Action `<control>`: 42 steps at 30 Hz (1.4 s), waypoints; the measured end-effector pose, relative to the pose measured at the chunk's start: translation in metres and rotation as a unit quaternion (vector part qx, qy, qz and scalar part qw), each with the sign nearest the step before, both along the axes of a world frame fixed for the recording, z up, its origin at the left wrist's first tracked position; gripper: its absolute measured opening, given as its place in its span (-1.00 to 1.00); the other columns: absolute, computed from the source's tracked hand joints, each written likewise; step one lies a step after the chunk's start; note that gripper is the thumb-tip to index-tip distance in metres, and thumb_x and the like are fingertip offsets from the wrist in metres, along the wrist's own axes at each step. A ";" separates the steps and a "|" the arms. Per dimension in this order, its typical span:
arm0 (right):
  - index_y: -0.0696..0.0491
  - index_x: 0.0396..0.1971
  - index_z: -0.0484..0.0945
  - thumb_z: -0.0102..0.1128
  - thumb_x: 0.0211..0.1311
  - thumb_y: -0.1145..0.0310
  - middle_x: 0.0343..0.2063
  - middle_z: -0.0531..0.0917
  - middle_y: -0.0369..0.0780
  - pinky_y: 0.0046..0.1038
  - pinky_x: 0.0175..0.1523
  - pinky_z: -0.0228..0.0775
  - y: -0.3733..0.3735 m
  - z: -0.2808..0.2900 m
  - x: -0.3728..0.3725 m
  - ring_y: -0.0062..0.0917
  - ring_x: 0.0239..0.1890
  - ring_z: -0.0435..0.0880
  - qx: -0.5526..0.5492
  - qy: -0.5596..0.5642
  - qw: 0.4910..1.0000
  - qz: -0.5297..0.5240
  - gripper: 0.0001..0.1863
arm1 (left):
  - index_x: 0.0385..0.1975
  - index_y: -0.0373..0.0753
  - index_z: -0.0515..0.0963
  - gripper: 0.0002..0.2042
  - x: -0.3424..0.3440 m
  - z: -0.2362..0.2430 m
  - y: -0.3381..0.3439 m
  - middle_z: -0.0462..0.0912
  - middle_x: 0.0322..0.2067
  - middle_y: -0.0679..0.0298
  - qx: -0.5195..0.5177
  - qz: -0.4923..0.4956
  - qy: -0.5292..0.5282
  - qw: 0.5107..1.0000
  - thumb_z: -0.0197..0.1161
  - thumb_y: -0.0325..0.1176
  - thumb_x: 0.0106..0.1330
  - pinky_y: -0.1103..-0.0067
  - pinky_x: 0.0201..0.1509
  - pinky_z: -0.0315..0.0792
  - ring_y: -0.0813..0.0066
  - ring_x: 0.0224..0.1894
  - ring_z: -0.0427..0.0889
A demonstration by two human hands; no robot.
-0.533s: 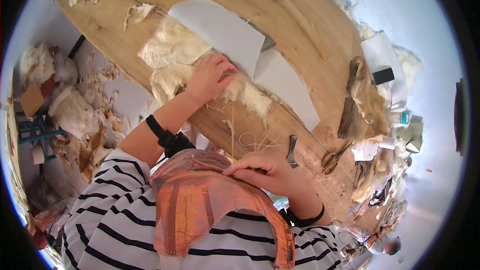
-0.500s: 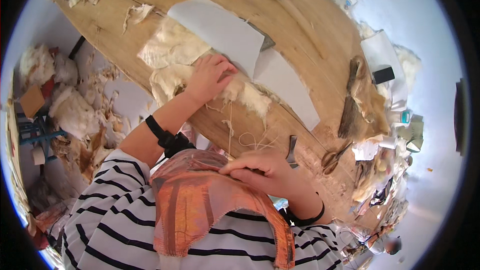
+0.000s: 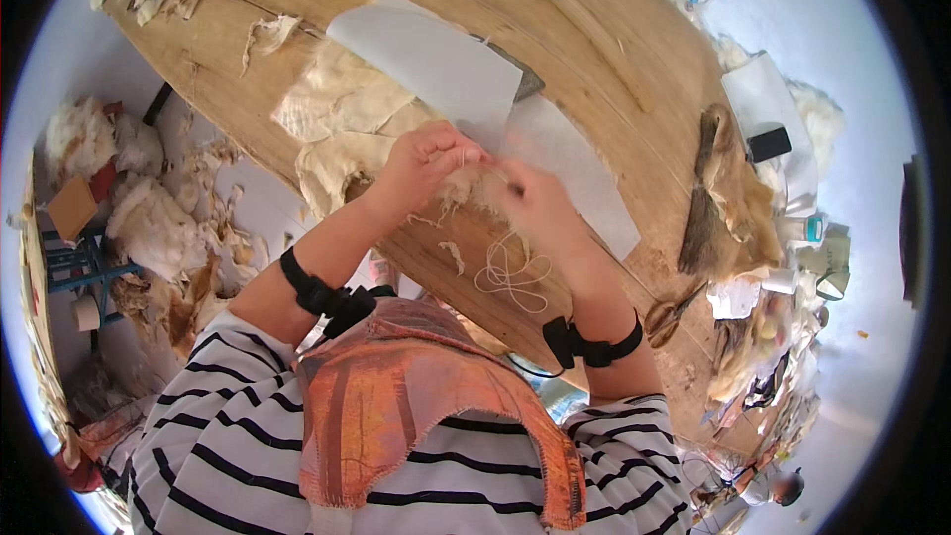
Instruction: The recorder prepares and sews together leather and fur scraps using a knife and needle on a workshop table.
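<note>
My left hand (image 3: pixel 428 164) is closed on the edge of a cream-coloured fur hide (image 3: pixel 332 160), thumb and fingers pressed together. Close against its fingertips is my right hand (image 3: pixel 540 206), closed in a pinch and slightly blurred; what it grips is too small to make out. A white thread (image 3: pixel 513 282) lies in loose loops on the wooden table below the hands. The furry edge of the hide is partly hidden under both hands. White paper sheets (image 3: pixel 436 50) lie just beyond them.
Dark-handled scissors (image 3: pixel 672 315) lie right of my right forearm. Farther right are a brown fur piece (image 3: pixel 705 198), a black phone (image 3: pixel 769 145) and a cluttered heap. Hide scraps (image 3: pixel 267 38) lie far left on the wooden table (image 3: pixel 594 89). Fluffy wool (image 3: pixel 149 223) is piled at left.
My right hand has moved up and away from my body to meet my left hand at the hide. The thread loops have spread lower on the table. My left hand has closed more tightly.
</note>
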State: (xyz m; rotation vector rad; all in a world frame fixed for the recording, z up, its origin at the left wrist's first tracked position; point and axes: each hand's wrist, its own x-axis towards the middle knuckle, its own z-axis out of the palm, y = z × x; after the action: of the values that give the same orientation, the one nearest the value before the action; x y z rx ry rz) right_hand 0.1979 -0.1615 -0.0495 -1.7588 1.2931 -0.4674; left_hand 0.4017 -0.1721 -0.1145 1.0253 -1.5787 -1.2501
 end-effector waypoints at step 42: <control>0.04 -0.39 0.53 0.08 0.52 0.25 -0.51 0.47 -0.49 -0.62 -0.33 0.20 0.063 -0.006 -0.056 -0.82 -0.44 0.34 0.252 -0.282 0.926 -0.006 -0.74 | -0.53 -0.22 0.57 -0.87 0.008 -0.038 -0.022 0.64 -0.39 0.24 -0.003 -0.069 -0.169 0.983 0.13 -0.61 0.15 0.40 -0.17 0.50 0.26 -0.26 0.64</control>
State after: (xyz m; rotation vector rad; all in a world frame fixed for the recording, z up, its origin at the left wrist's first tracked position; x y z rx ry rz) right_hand 0.1422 -0.0988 -0.0559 -1.0751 0.9009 -0.5404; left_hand 0.4097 -0.1939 -0.1525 1.1903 -1.9388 -1.2070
